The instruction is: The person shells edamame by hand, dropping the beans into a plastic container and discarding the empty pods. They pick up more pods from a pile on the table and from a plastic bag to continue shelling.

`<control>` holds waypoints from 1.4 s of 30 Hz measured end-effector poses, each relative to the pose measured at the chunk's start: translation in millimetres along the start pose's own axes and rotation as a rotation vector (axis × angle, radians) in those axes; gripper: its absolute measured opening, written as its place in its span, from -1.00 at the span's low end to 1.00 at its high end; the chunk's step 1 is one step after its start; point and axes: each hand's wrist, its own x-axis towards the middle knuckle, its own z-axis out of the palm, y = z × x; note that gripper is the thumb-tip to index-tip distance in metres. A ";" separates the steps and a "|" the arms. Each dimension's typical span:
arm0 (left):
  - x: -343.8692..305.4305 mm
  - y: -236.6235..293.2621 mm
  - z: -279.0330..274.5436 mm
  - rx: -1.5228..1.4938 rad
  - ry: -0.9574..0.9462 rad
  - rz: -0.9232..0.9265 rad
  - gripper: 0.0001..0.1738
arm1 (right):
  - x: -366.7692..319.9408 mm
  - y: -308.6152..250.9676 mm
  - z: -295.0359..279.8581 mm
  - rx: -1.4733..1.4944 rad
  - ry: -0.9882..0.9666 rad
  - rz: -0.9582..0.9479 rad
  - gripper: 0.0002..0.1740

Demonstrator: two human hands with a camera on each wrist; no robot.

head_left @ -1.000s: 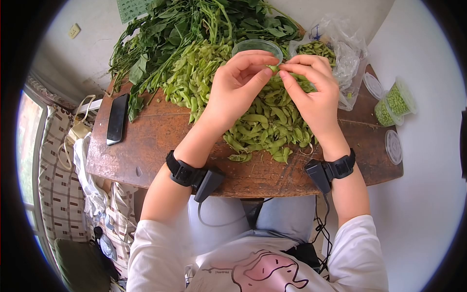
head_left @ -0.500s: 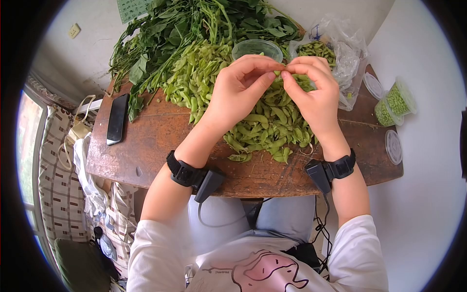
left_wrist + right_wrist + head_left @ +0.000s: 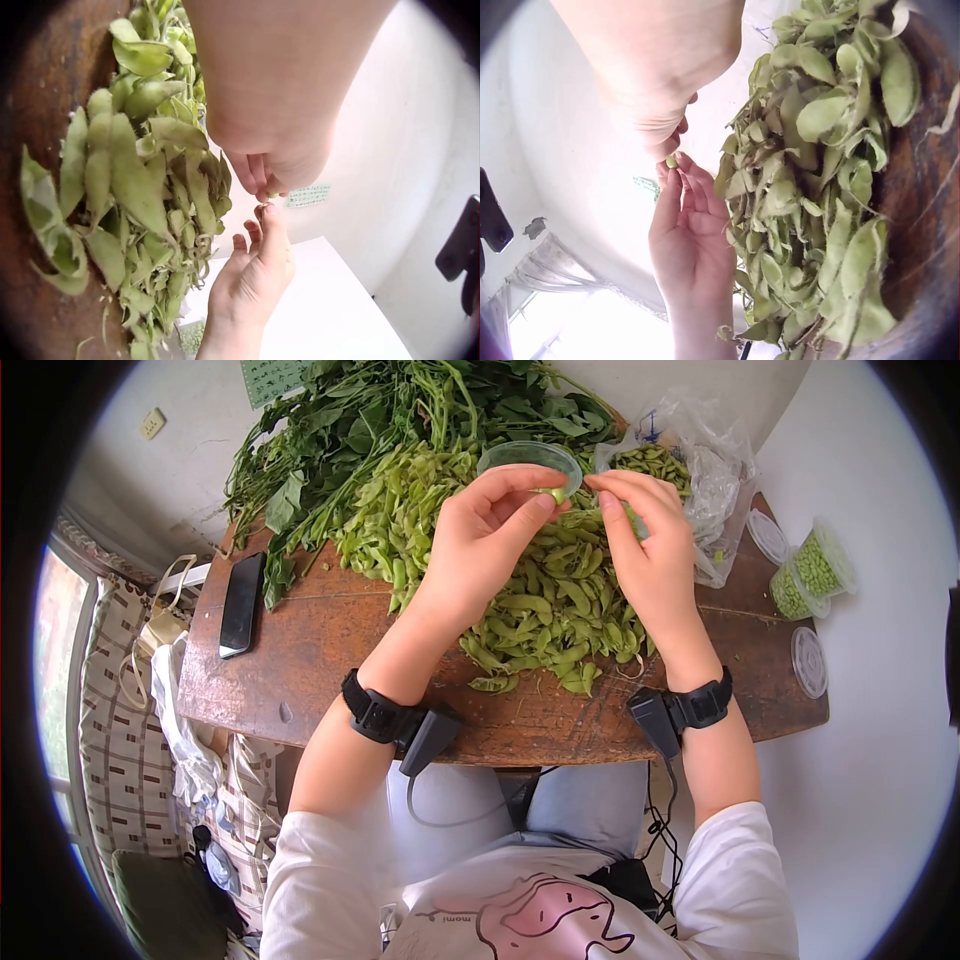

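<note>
My left hand [image 3: 478,540] pinches a small green soybean pod [image 3: 556,493] between thumb and fingertips, over the pile. In the right wrist view the green piece [image 3: 672,161] shows at the left fingertips. Just to the right, my right hand [image 3: 655,550] has its thumb and forefinger close to that pod, with its other fingers bent. I cannot tell whether the right fingers hold anything. Beneath both hands lies a heap of soybean pods [image 3: 560,615]. A clear plastic bowl [image 3: 515,453] stands behind the left fingertips, partly covered by them.
Leafy bean stalks [image 3: 350,430] cover the back of the wooden table [image 3: 330,690]. A phone [image 3: 241,605] lies at the left. Towards the right are a plastic bag [image 3: 725,470] with pods, tubs of shelled beans [image 3: 818,565] and round lids [image 3: 809,662].
The hands came together at the pod half a second ago, then drew slightly apart. The pod stays with my left hand; my right fingertips have shifted right.
</note>
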 end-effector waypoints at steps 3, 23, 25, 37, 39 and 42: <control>0.5 2.0 0.6 -0.014 0.066 -0.029 -0.67 | -3.6 10.7 1.1 -0.152 -0.035 -0.023 -0.80; 2.4 1.9 -3.1 -0.073 0.211 -0.058 -0.71 | 2.1 22.6 -12.6 0.152 -0.252 0.360 -0.73; 2.4 1.8 -2.6 -0.083 0.225 -0.056 -0.73 | 2.9 21.6 -12.9 0.191 -0.222 0.356 -0.77; 2.8 -0.2 -3.8 -0.093 0.212 -0.048 -0.76 | 4.6 16.5 -14.3 0.273 -0.181 0.414 -0.82; 2.4 0.1 -3.3 -0.086 0.209 -0.052 -0.75 | 3.7 18.1 -13.1 0.297 -0.171 0.424 -0.81; 2.3 0.8 -3.0 -0.077 0.204 -0.061 -0.73 | 3.3 20.9 -13.1 0.220 -0.168 0.392 -0.80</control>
